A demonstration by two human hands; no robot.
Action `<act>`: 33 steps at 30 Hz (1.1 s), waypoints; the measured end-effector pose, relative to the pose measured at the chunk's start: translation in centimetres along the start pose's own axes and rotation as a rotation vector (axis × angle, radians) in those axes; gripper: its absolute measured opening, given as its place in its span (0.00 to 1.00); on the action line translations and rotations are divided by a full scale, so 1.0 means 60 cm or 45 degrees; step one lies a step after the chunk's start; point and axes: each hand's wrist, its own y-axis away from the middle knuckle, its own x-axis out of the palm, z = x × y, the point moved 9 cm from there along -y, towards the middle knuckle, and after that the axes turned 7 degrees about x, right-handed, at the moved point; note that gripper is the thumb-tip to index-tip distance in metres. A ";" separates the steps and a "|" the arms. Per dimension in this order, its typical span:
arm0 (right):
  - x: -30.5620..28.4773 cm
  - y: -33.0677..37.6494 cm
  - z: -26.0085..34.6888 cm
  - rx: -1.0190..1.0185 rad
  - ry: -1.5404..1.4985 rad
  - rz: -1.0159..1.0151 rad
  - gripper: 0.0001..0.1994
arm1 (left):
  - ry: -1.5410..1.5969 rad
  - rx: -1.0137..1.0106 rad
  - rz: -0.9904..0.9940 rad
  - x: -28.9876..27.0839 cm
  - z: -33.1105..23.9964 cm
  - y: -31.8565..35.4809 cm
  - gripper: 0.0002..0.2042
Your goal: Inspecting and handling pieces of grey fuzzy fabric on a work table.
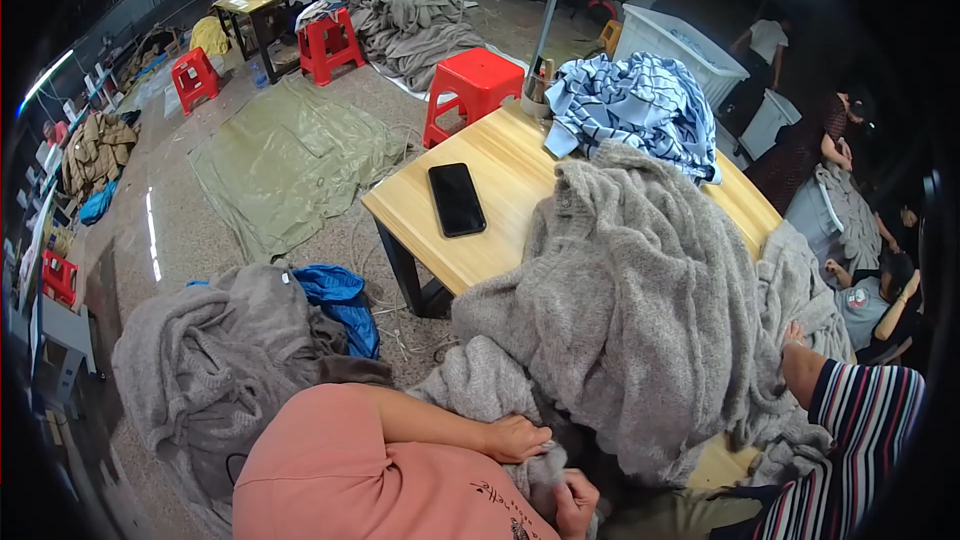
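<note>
My left hand (517,438) is closed on a fold of grey knit sweater (480,380) at my lap, just below the table's near edge. Close by, my right hand (576,502) also grips the same grey knit, its fingers bent around a bunched part of it. Between the two hands a short stretch of the fabric shows. Above them a large heap of grey knit sweaters (640,290) covers the near right part of the wooden table (510,180) and hangs over its edge. Whether the held piece joins that heap, I cannot tell.
A black phone (456,200) lies on the table, with blue patterned cloth (635,105) behind the heap. Another person in a striped sleeve (865,420) touches the heap at right. More grey knits (215,350) pile at my left. A red stool (470,90) stands beyond.
</note>
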 end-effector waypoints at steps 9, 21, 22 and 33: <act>0.094 0.027 -0.131 0.812 -0.304 0.367 0.23 | -0.027 -0.035 -0.008 -0.004 0.001 -0.011 0.13; 0.024 -0.037 -0.049 0.491 -0.283 -0.232 0.08 | 0.208 0.043 -0.308 -0.044 -0.041 -0.018 0.09; -0.001 -0.033 -0.033 0.417 -0.157 -0.323 0.08 | 0.264 -0.041 -0.312 -0.036 -0.034 -0.012 0.09; -0.005 -0.076 0.087 -0.001 0.594 -0.416 0.09 | 0.473 -0.086 -0.519 -0.054 -0.042 -0.040 0.05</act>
